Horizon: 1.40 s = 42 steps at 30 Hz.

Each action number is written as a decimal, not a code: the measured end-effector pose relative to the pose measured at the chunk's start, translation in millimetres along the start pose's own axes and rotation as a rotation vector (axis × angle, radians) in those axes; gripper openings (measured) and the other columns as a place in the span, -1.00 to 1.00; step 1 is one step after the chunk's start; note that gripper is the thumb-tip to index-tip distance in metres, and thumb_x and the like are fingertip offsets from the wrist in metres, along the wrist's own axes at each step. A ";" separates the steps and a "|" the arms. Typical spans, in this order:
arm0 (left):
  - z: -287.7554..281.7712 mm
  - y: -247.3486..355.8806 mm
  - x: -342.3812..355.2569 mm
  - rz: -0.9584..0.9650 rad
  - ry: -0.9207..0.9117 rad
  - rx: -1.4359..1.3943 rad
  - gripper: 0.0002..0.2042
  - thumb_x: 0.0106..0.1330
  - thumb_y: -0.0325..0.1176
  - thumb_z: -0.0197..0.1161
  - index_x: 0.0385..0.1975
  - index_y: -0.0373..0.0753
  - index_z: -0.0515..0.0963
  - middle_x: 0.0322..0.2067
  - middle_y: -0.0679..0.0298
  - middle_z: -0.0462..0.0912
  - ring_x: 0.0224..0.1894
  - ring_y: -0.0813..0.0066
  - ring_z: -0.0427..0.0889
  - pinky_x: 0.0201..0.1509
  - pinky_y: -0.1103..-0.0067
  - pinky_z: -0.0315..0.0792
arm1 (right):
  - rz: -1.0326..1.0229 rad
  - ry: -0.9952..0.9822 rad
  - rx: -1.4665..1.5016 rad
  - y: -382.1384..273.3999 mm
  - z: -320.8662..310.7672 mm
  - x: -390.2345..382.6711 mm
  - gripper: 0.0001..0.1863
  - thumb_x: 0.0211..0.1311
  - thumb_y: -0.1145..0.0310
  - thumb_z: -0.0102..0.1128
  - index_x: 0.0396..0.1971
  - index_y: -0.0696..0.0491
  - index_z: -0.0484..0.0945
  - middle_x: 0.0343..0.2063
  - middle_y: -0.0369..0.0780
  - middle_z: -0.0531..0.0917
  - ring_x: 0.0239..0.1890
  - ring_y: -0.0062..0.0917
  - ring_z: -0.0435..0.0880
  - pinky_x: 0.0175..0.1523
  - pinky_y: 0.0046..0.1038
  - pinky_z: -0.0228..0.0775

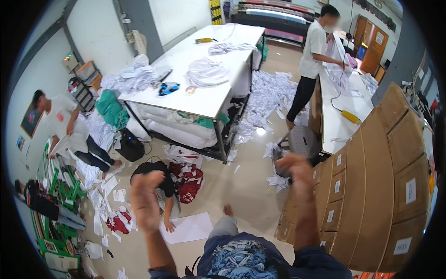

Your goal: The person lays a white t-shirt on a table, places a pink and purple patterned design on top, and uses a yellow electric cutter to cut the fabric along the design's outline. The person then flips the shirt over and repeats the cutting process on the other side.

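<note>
Both of my forearms reach up into the head view, held apart in the air. My left hand [146,201] is empty, its fingers loosely curved and apart from the thumb. Behind it a person in black crouches on the floor, one hand on a white sheet [193,228]. Raised at about the same height, my right hand [298,174] also holds nothing, its fingers bent toward the left. Beyond it stands a grey stool [304,142], and to its right rises a stack of cardboard boxes [364,195]. Neither hand appears to touch anything.
A white worktable [181,56] bears white cloth [207,72] and a yellow-handled tool [204,41]. Scraps [265,102] cover the floor beside it. Red cloth [188,181] lies near the crouching person. One person stands at the right table [339,111]; others stand at the left near green machines [65,186].
</note>
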<state>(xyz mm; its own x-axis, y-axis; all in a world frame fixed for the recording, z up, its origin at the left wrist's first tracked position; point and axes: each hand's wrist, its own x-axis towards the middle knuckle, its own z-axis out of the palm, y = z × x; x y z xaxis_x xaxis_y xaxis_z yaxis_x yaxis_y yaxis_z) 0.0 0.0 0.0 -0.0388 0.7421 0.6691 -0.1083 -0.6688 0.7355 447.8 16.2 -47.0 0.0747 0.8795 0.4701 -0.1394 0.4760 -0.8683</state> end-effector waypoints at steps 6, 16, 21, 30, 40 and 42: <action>58.5 -251.0 -91.9 -0.847 0.059 0.242 -0.69 0.54 -0.35 0.28 0.17 -0.35 0.64 0.08 0.22 0.70 0.16 0.37 0.66 0.36 0.42 0.43 | 0.842 -0.189 -0.703 243.9 -94.7 -71.0 -0.51 0.44 0.14 0.23 0.20 0.15 0.66 0.10 0.00 0.77 0.14 -0.18 0.75 0.26 -0.21 0.54; 79.0 -512.4 15.5 -1.141 -0.955 0.539 -0.38 0.41 0.03 0.40 0.29 -0.35 0.59 0.13 -0.07 0.75 0.18 0.18 0.73 0.34 0.38 0.51 | 1.781 -0.391 -0.869 460.8 -229.1 -199.9 -0.65 0.40 0.13 0.25 -0.01 0.00 0.81 -0.18 -0.15 0.85 -0.10 -0.41 0.82 -0.02 -0.30 0.64; 136.6 -643.5 134.7 -1.321 -0.849 0.237 -0.39 0.44 -0.04 0.41 0.31 -0.40 0.56 0.19 0.03 0.72 0.26 0.19 0.68 0.38 0.38 0.47 | 1.837 0.134 -0.529 481.3 -235.9 -104.7 -0.56 0.41 0.02 0.21 0.04 -0.01 0.79 -0.01 -0.11 0.82 0.00 -0.24 0.81 0.11 -0.21 0.62; 301.7 -812.5 305.8 -1.383 -1.218 0.108 -0.47 0.51 -0.02 0.34 0.34 -0.19 0.57 0.21 0.25 0.72 0.17 0.27 0.69 0.26 0.37 0.52 | 1.425 -0.034 -0.843 608.5 -353.2 139.0 -0.47 0.35 -0.05 0.15 0.06 0.04 0.77 0.02 -0.03 0.80 0.08 -0.09 0.77 0.19 -0.11 0.55; 432.6 -932.4 420.4 -0.970 -1.787 0.136 -0.32 0.53 0.21 0.12 0.42 -0.17 0.25 0.37 0.08 0.32 0.42 0.07 0.24 0.40 -0.06 0.15 | 1.280 -0.463 -0.975 668.1 -495.8 483.9 -0.53 0.39 0.10 0.15 0.18 -0.03 0.72 0.18 -0.09 0.73 0.20 -0.07 0.70 0.31 -0.13 0.51; 449.4 -944.9 449.0 -0.782 -1.358 0.445 -0.60 0.48 0.04 0.29 -0.05 -0.20 0.71 -0.18 0.08 0.79 -0.12 0.07 0.76 0.00 0.24 0.57 | 1.170 -0.516 -0.846 682.6 -488.4 550.5 -0.55 0.39 0.11 0.17 0.17 -0.03 0.72 0.15 -0.11 0.75 0.19 -0.09 0.71 0.30 -0.15 0.51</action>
<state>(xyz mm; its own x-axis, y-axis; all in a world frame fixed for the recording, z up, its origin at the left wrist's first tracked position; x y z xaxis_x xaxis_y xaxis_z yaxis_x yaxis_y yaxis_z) 531.4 945.4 -346.7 0.7660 0.4667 -0.4420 0.6089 -0.3064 0.7317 876.0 825.5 -458.2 -0.0390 0.7389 -0.6727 0.7246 -0.4427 -0.5282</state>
